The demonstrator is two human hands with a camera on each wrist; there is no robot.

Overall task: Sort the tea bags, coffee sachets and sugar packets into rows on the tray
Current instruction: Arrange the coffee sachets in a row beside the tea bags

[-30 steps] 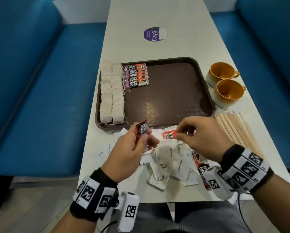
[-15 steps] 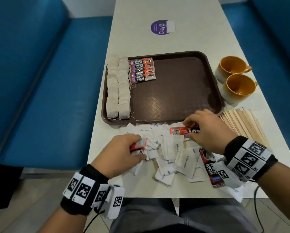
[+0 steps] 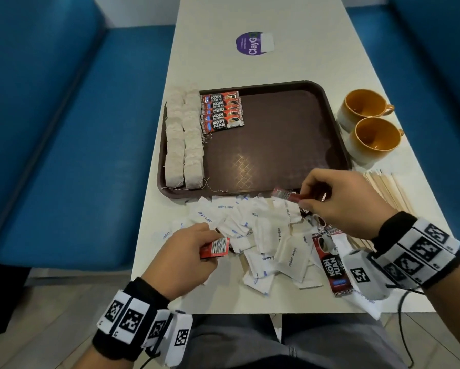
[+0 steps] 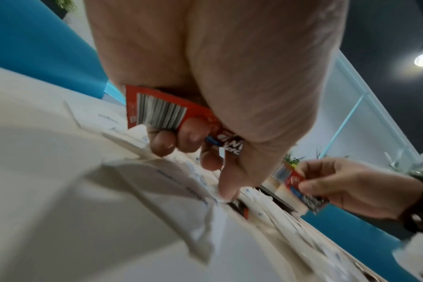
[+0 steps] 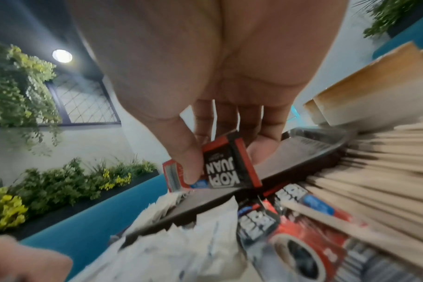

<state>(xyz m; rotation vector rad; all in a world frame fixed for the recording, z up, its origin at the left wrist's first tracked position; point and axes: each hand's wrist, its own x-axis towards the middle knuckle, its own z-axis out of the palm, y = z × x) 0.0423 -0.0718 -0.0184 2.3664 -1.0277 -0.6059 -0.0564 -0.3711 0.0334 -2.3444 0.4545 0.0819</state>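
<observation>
A brown tray [image 3: 290,145] holds two columns of tea bags [image 3: 184,139] at its left and a row of red coffee sachets [image 3: 222,111] beside them. In front of the tray lies a heap of white sugar packets [image 3: 266,235] with loose coffee sachets [image 3: 331,265] among them. My left hand [image 3: 189,251] grips a red coffee sachet [image 3: 215,247] [image 4: 157,112] low over the heap's left side. My right hand [image 3: 338,206] pinches another coffee sachet [image 3: 287,195] [image 5: 227,167] just above the tray's near edge.
Two orange cups [image 3: 370,123] stand right of the tray. A fan of wooden stir sticks [image 3: 388,193] lies under and beyond my right wrist. A purple sticker [image 3: 252,43] marks the far table. Blue benches [image 3: 63,129] flank the table on both sides.
My left hand dropped with its sachet from above the tray's edge down onto the heap. My right hand drew a red sachet out of the pile and lifted it.
</observation>
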